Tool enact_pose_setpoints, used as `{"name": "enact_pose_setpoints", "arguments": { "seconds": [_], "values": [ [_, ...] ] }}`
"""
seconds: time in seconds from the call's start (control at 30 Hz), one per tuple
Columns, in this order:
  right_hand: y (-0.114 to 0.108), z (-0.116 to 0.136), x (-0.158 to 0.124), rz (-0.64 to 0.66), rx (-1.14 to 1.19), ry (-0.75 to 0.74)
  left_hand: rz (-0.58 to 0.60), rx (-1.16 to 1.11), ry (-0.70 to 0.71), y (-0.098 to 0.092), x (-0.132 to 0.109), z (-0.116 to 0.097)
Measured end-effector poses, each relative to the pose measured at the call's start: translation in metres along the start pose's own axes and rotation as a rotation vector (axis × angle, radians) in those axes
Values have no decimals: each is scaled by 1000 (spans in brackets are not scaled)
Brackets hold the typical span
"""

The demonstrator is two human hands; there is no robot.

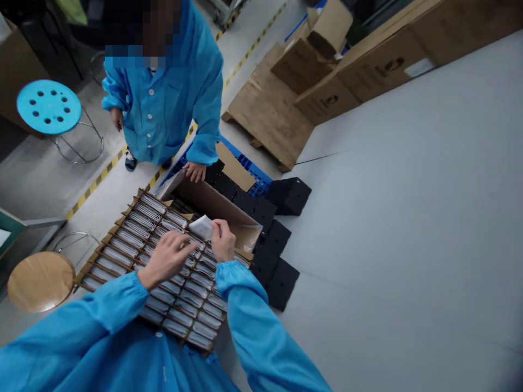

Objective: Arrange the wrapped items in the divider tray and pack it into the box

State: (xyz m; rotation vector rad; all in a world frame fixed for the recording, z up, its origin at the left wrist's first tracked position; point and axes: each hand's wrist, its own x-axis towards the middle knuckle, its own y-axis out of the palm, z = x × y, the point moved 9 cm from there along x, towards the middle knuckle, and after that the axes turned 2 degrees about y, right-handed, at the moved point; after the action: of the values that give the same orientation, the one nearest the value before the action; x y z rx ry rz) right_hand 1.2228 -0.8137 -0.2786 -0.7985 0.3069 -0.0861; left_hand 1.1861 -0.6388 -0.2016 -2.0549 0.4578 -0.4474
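My right hand (223, 241) is closed in a pinch on a folded white sheet (201, 227), raised over the far side of a cardboard divider grid (137, 264). What is printed on the sheet, if anything, is too blurred to read. To its left, my left hand (166, 257) hovers over the grid with bent fingers held apart, and no object shows in it. Folded white pieces (178, 316) stand packed in the grid's narrow cells. Behind the grid is an open cardboard box (220, 204), its near part hidden by the grid.
A co-worker in a blue coat (151, 114) rests a hand (195, 171) on the box's rim. Black boxes (281, 277) stand to the right on a blue pallet (255, 169). A blue stool (49, 106) and a wooden stool (41, 281) are at left; cartons (371, 76) line the wall.
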Motion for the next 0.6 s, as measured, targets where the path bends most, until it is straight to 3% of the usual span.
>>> {"name": "enact_pose_setpoints", "arguments": {
  "seconds": [0.1, 0.2, 0.47, 0.6],
  "values": [
    [5, -1, 7, 41, 15, 44, 201, 118, -4, 58, 10, -19],
    [7, 1, 9, 52, 39, 44, 272, 158, -9, 82, 10, -16],
    [6, 7, 9, 61, 37, 58, 222, 121, -10, 80, 1, -9],
    [5, 8, 9, 56, 62, 75, 121, 61, 45, 64, 9, -8]
  ]
}}
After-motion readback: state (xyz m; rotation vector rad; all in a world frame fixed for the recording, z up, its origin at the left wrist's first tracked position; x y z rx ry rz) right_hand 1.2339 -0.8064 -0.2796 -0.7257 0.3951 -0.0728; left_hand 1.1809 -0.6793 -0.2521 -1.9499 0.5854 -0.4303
